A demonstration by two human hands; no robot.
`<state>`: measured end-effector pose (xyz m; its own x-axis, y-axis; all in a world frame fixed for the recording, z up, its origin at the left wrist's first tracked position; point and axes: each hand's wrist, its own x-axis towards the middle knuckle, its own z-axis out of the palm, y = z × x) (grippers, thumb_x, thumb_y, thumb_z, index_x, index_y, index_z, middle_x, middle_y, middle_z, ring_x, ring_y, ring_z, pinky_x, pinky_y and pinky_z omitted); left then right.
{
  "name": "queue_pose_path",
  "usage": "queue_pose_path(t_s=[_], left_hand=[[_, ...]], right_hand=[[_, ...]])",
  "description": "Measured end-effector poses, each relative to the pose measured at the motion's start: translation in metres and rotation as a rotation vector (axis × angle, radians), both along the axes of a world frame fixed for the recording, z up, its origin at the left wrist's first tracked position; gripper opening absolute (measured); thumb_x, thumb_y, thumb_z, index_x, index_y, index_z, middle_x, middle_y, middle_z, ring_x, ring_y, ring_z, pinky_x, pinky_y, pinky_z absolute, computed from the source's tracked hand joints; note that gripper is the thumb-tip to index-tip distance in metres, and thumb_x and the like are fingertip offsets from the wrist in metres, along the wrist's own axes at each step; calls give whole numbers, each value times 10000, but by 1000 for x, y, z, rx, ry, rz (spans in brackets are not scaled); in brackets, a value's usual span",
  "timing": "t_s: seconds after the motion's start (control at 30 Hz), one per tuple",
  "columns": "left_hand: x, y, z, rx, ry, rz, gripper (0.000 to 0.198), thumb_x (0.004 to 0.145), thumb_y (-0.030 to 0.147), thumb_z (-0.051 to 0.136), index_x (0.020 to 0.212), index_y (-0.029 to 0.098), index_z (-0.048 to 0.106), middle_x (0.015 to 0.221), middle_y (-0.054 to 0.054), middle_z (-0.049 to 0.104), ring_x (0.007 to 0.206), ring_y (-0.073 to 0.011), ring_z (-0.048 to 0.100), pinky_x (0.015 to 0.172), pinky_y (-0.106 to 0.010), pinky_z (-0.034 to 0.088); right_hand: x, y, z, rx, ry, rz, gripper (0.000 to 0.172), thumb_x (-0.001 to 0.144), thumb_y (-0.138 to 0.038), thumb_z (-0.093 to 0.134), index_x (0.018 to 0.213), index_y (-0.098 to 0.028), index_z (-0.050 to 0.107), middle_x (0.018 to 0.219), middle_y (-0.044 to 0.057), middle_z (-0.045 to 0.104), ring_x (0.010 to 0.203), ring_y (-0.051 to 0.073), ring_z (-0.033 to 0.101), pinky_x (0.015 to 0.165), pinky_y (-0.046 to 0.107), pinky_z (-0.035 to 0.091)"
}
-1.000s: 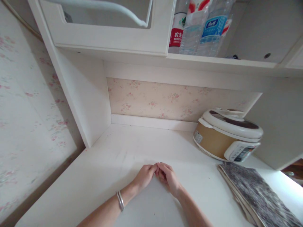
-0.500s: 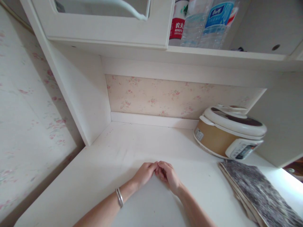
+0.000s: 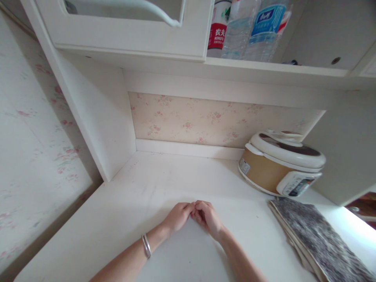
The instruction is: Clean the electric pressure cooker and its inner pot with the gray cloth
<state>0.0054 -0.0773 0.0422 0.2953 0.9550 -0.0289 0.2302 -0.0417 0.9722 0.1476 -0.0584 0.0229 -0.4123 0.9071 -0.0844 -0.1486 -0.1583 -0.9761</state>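
My left hand (image 3: 178, 216) and my right hand (image 3: 209, 220) rest together on the white countertop (image 3: 164, 180). Their fingertips and thumbs touch at the middle of the view. Both hands are closed, the fingers curled inward, and no object shows in either one. A silver bangle (image 3: 146, 246) circles my left wrist. The underside of the fingers is hidden from above.
An electric cooker (image 3: 264, 168) with a white lid stands at the back right. In front of it lies a folded grey furry cloth (image 3: 320, 235). Overhead, a cabinet shelf (image 3: 273, 67) holds plastic bottles (image 3: 239, 29). A side panel (image 3: 96, 117) rises on the left.
The view has turned slightly to the right, so the cooker, cloth and shelf sit a little farther left. My hands stay pressed together in nearly the same pose.
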Motion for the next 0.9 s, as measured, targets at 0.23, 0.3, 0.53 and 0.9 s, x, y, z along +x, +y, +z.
queue_pose_path(t_s=[0.23, 0.3, 0.53, 0.9], left_hand=[[0, -1, 3, -21, 5, 9, 459, 885, 523, 356, 638, 178, 534, 634, 6, 569, 651, -149, 468, 647, -265, 351], [1, -1, 3, -14, -8, 13, 474, 884, 531, 353, 634, 176, 545, 641, 0, 581, 667, -155, 483, 666, -267, 359], [1, -1, 2, -19, 15, 38, 536, 874, 597, 325, 647, 170, 557, 616, 0, 557, 645, -157, 471, 659, -277, 360], [2, -1, 2, -7, -27, 3, 518, 891, 558, 309, 620, 179, 537, 648, -15, 608, 674, -164, 515, 693, -276, 383]], right_hand=[[0, -2, 3, -7, -33, -10, 219, 720, -241, 428, 574, -153, 566, 395, -56, 376, 385, 71, 263, 409, 234, 153], [0, -3, 4, -4, -36, -2, 216, 726, -243, 436, 587, -150, 573, 407, -53, 385, 393, 72, 275, 411, 232, 151], [0, -3, 1, 29, 43, 14, 261, 791, -290, 450, 625, -143, 586, 402, -52, 388, 391, 78, 278, 416, 244, 168], [-1, -2, -3, 37, 20, -4, 307, 808, -347, 452, 598, -153, 565, 414, -43, 416, 391, 79, 303, 428, 241, 199]])
